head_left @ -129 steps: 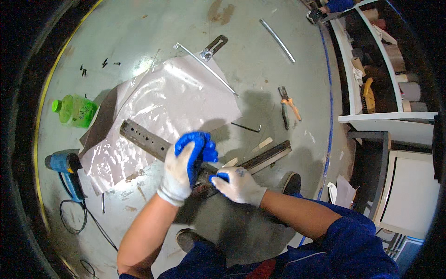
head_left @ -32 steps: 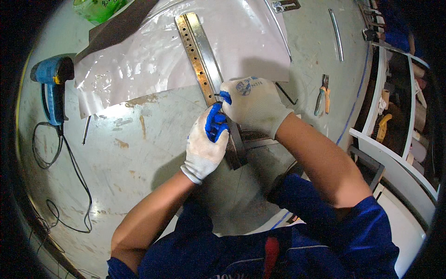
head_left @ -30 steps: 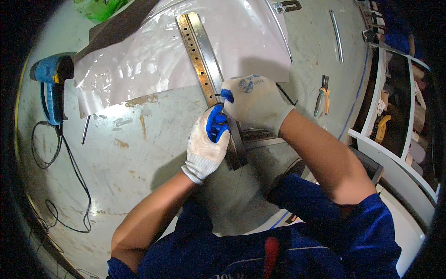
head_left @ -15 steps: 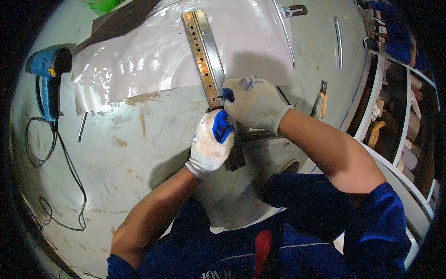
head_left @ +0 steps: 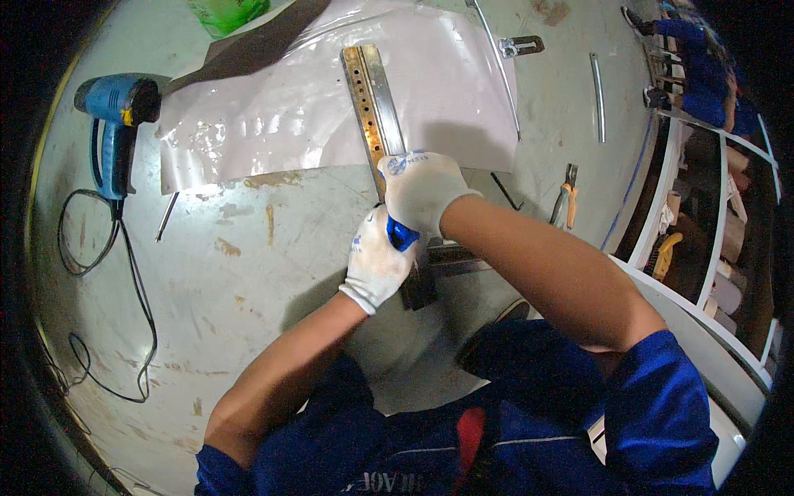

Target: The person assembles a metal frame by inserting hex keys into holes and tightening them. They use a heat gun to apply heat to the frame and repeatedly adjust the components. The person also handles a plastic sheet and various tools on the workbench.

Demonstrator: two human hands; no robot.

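A long metal bar (head_left: 382,95), with a row of holes down its brassy left strip and a shiny channel beside it, points away from me. My left hand (head_left: 379,256), in a white glove with blue palm coating, is closed around its near end. My right hand (head_left: 423,190), gloved alike, lies curled over the bar just beyond the left, the two gloves touching. What its fingers grip is hidden beneath the glove. Below the hands a dark bar end (head_left: 419,291) sticks out, beside a dark metal crosspiece (head_left: 455,258).
A pinkish-white sheet (head_left: 256,140) lies under the bar's far part. At left rests a blue heat gun (head_left: 112,103) with its cord. Pliers (head_left: 566,197), a metal strip (head_left: 597,99) and a slotted bracket (head_left: 523,46) lie at right, near a shelf rack (head_left: 707,223). Another person (head_left: 699,74) is at upper right.
My right hand has turned over and come nearer the left, covering the dark thing that showed at its thumb. The whole view has shifted slightly.
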